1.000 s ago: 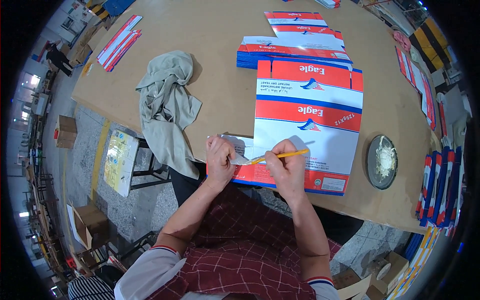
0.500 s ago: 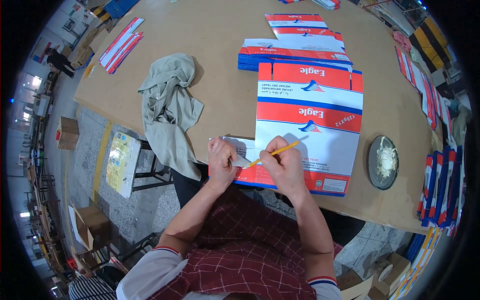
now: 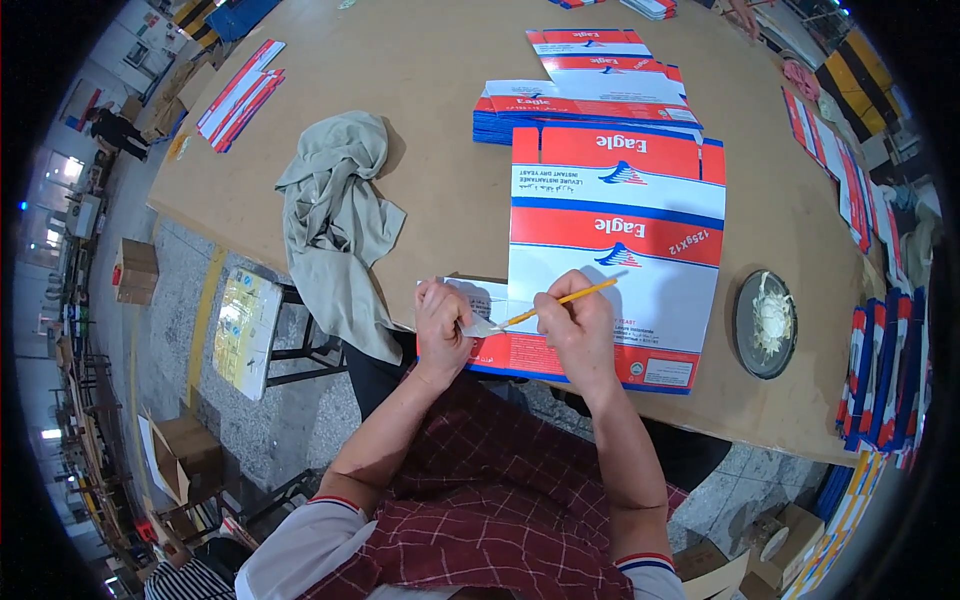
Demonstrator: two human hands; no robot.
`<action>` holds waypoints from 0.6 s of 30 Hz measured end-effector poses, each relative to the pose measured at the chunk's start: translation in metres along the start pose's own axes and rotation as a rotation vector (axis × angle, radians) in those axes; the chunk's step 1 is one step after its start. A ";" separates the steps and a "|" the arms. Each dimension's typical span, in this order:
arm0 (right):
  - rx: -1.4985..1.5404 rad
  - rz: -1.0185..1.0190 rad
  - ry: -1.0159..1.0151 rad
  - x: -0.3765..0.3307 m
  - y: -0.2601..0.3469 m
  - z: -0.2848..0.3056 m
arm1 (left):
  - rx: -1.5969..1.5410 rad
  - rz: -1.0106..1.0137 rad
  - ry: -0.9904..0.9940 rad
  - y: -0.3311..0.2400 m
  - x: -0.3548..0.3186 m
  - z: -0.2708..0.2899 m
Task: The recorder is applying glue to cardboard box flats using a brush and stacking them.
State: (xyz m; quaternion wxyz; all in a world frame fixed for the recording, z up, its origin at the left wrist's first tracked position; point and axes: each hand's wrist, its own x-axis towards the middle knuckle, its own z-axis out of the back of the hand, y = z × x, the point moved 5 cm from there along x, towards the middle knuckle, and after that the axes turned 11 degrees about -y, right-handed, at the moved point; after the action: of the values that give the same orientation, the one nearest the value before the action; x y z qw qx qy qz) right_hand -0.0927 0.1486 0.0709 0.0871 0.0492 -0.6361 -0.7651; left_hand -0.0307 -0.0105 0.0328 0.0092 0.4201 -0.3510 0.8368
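Note:
In front of me a flat printed carton, red, white and blue, lies at the table's near edge. My left hand is closed at the carton's left end, pinching a lifted white flap between thumb and fingers. Just to the right, my right hand grips a slim yellow paintbrush, slanted down to the left. Its tip meets or hovers just over the flap beside my left fingers; contact is hard to make out. A dark round dish of white paste stands right of the carton.
Beyond the carton sits a stack of folded cartons. A crumpled grey-green cloth hangs over the table's left edge. More flat cartons lie at the far left and along the right edge. A stool stands at left.
My right hand and the paintbrush have shifted slightly up and right, the brush lying at a flatter slant. My left hand keeps its pinch on the flap.

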 end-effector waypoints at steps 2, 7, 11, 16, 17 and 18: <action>0.126 -0.182 -0.056 -0.004 -0.012 0.001 | 0.001 -0.003 -0.001 0.000 0.000 -0.001; 0.160 -0.180 -0.063 -0.017 -0.027 0.001 | -0.024 -0.014 0.017 -0.001 0.001 -0.002; 0.292 -0.255 -0.076 -0.018 -0.027 0.006 | -0.039 -0.015 0.018 0.001 0.000 -0.001; 0.307 -0.205 -0.127 -0.018 -0.029 0.001 | -0.022 -0.028 0.029 -0.002 0.002 -0.002; 0.291 -0.224 -0.085 -0.019 -0.030 0.002 | -0.024 -0.031 0.032 -0.002 0.001 -0.003; 0.274 -0.244 -0.041 -0.020 -0.030 0.002 | -0.024 -0.031 0.027 -0.001 0.000 -0.003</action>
State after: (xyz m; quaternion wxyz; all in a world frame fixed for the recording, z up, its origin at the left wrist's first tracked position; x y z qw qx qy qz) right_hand -0.0752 0.1600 0.0407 -0.0267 0.1218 -0.7254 -0.6770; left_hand -0.0324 -0.0085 0.0324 0.0321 0.4140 -0.3545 0.8378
